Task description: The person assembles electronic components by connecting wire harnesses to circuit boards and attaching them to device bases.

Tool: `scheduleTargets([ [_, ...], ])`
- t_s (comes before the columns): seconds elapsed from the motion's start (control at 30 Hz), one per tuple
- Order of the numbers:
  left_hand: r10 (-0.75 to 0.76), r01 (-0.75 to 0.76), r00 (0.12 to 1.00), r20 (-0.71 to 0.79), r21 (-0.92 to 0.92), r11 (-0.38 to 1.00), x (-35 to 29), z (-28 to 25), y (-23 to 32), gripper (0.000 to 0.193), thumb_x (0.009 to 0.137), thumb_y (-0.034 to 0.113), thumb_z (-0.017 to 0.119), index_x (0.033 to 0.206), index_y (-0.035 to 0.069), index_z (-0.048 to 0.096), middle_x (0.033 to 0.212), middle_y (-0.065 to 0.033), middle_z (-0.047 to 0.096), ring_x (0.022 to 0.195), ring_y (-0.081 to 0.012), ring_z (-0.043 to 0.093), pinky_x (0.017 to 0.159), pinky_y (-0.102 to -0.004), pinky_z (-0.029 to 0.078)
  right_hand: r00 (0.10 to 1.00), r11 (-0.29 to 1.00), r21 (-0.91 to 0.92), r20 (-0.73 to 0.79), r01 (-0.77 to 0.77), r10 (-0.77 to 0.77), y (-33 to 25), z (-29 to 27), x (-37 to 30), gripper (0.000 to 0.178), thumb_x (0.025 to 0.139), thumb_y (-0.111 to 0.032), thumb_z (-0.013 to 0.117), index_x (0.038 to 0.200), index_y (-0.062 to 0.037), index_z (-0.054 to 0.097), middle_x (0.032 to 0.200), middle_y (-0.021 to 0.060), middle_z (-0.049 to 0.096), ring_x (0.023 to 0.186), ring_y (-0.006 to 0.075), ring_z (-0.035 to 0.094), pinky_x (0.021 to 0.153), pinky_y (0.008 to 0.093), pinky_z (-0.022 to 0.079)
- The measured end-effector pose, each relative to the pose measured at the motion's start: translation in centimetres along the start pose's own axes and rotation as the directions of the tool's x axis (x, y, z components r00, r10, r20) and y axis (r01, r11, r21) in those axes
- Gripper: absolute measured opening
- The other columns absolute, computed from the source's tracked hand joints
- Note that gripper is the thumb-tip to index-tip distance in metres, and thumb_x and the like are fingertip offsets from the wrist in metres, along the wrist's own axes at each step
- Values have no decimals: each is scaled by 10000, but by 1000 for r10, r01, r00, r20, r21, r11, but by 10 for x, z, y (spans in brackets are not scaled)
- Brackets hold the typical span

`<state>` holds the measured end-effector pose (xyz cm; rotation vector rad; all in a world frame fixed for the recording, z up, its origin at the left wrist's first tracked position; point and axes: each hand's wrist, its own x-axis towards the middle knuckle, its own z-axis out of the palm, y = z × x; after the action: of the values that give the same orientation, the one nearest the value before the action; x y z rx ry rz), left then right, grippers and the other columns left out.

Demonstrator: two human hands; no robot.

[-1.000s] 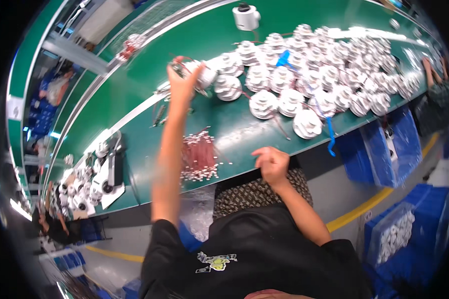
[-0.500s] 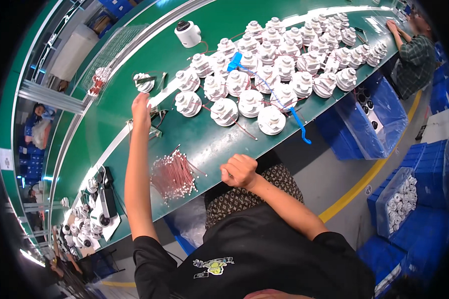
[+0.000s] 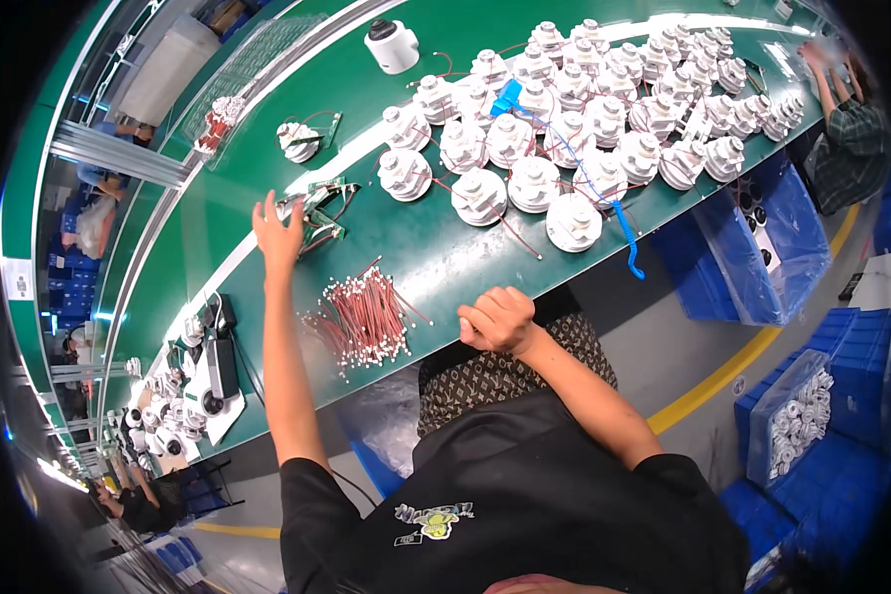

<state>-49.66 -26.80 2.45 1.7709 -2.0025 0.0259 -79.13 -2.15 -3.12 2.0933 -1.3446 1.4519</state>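
My left hand (image 3: 279, 233) reaches over the green bench with its fingers spread and nothing visible in them. Its fingertips are beside a small pile of green circuit boards with wires (image 3: 319, 210); whether they touch is hard to tell. Beyond it sits a white round housing (image 3: 298, 142) with a wired circuit board (image 3: 333, 130) at its side. My right hand (image 3: 498, 319) is closed in a fist near the bench's front edge, and the inside of the fist is hidden. Between my arms lies a bundle of red wires with white connectors (image 3: 366, 315).
Rows of white round housings (image 3: 574, 223) cover the right part of the bench, a blue strap (image 3: 628, 243) draped over them. A white camera-like unit (image 3: 393, 47) stands at the back. Blue bins (image 3: 733, 238) stand beyond the front edge. A co-worker (image 3: 851, 139) sits at far right.
My left hand has come back from near the single white housing toward the circuit boards, and its fingers have spread. The right fist looks the same. The whole view has shifted slightly.
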Motion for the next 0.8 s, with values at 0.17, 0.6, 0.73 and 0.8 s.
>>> scheduleTargets([
  [0.17,195,-165,967,165,-181,970,28,8,-35,425,888,319,618,1220,59,570,1238,-215,532,1177,-338,489,1009,-394,374,1000,1000,15,-21,-4,4,-3,7,2,52,738,-188,606,729,-137,602,631,-27,452,575,139,474,512,272,359],
  [0.6,178,-105,944,276,-261,960,-12,-55,39,270,895,259,635,1040,32,657,885,-129,591,828,-233,584,759,-313,460,1000,1000,-29,-18,-2,2,-2,4,0,51,688,-173,627,719,-143,599,626,-21,454,563,145,477,493,280,356],
  [0.73,143,-114,931,337,-105,988,-16,-54,16,356,903,304,614,1170,68,600,1034,-177,550,936,-300,574,807,-334,468,1000,1000,-5,-27,6,-6,-3,7,4,60,679,-168,628,704,-139,582,617,-16,433,556,149,467,492,276,351],
  [0.8,181,-208,948,264,78,975,-26,-58,5,368,892,297,623,1182,73,592,1060,-189,549,956,-323,573,828,-349,465,1000,1000,17,-24,2,-2,-7,7,6,63,683,-169,629,713,-136,584,614,-14,423,563,149,467,498,279,353],
])
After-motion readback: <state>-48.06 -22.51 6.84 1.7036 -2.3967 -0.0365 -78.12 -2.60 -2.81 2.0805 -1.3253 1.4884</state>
